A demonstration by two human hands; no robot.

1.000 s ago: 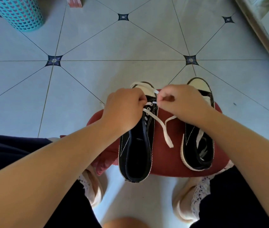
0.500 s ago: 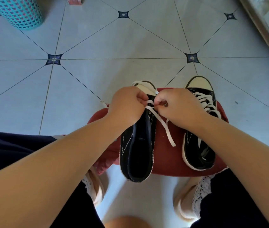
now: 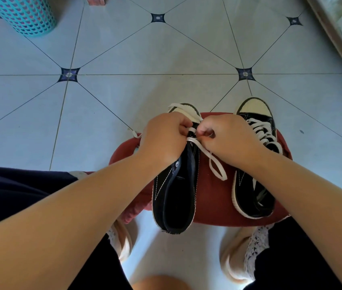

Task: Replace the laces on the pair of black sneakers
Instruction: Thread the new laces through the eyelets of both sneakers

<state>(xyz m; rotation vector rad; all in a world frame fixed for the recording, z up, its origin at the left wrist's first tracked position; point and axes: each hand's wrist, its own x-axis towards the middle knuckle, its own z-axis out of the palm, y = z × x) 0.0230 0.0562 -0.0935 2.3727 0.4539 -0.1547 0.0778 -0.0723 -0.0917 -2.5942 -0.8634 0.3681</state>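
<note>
Two black sneakers with white toe caps lie on a round red stool (image 3: 212, 197). The left sneaker (image 3: 176, 197) is only laced near the toe, and a white lace (image 3: 216, 166) hangs loose from it over the stool. My left hand (image 3: 165, 139) grips the sneaker's upper by the eyelets, fingers curled. My right hand (image 3: 226, 139) pinches the white lace right at the eyelets. The right sneaker (image 3: 256, 185) is fully laced in white and partly hidden under my right forearm.
A pale tiled floor (image 3: 165, 55) with dark diamond insets spreads ahead. A teal mesh basket (image 3: 21, 13) stands at the far left. A wall ledge (image 3: 337, 32) runs along the far right. My knees in dark clothing and light slippers (image 3: 232, 260) flank the stool.
Both hands closed in together over the left sneaker's eyelets, and the right hand shifted left, uncovering the right sneaker's laced front. The loose lace end stays draped on the stool.
</note>
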